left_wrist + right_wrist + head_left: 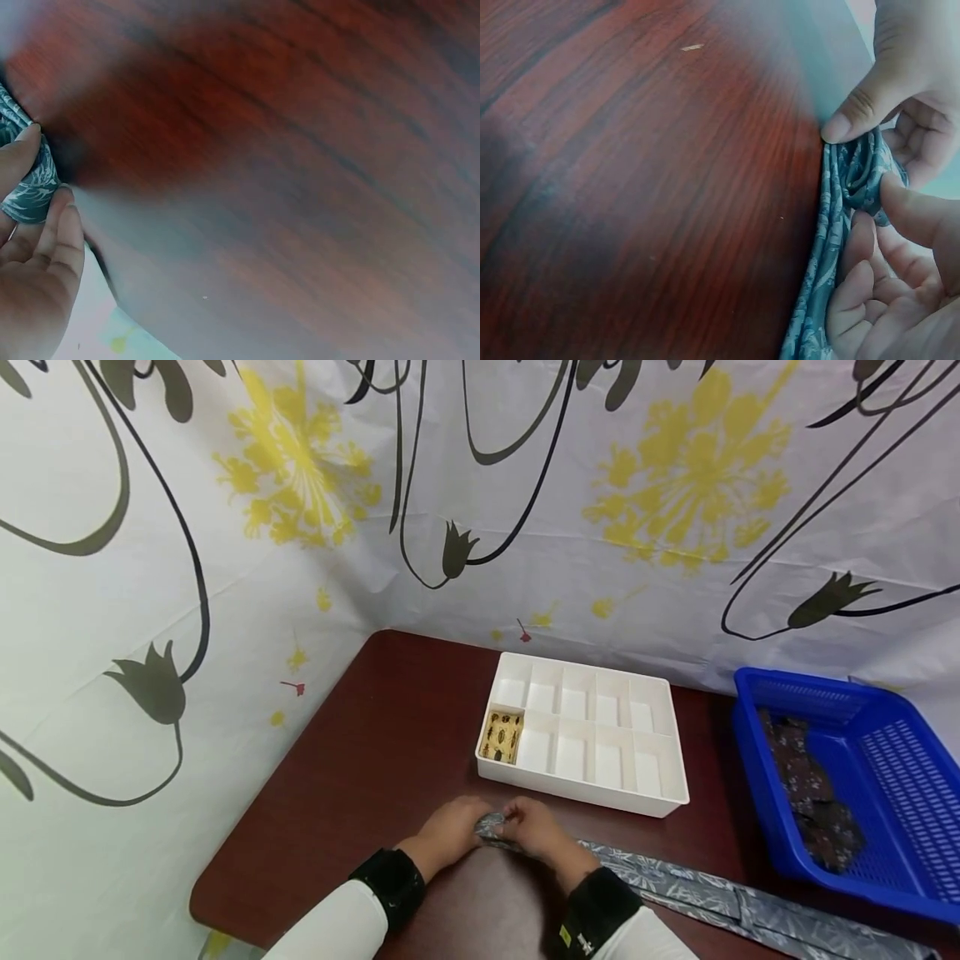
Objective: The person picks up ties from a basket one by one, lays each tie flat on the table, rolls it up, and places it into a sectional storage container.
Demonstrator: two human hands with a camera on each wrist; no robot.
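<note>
A long strip of grey cloth (675,881) with a pale leaf pattern, folded lengthwise, runs across the table from the middle to the lower right. Its left end is coiled into a small roll (861,172), seen edge-on in the right wrist view. My left hand (448,831) pinches this roll from the left, thumb on top. From the other side my right hand (536,828) grips it between thumb and curled fingers. In the left wrist view, fingers (67,240) hold the cloth's end (34,191) at the far left.
A white divided box (585,785) stands behind the hands; a yellow cloth with dark insect-like prints (501,737) fills its front left compartment. On the right, a blue basket (765,827) contains dark floral cloth (806,785). Patterned white sheets (480,610) hang behind and left of the table (337,777).
</note>
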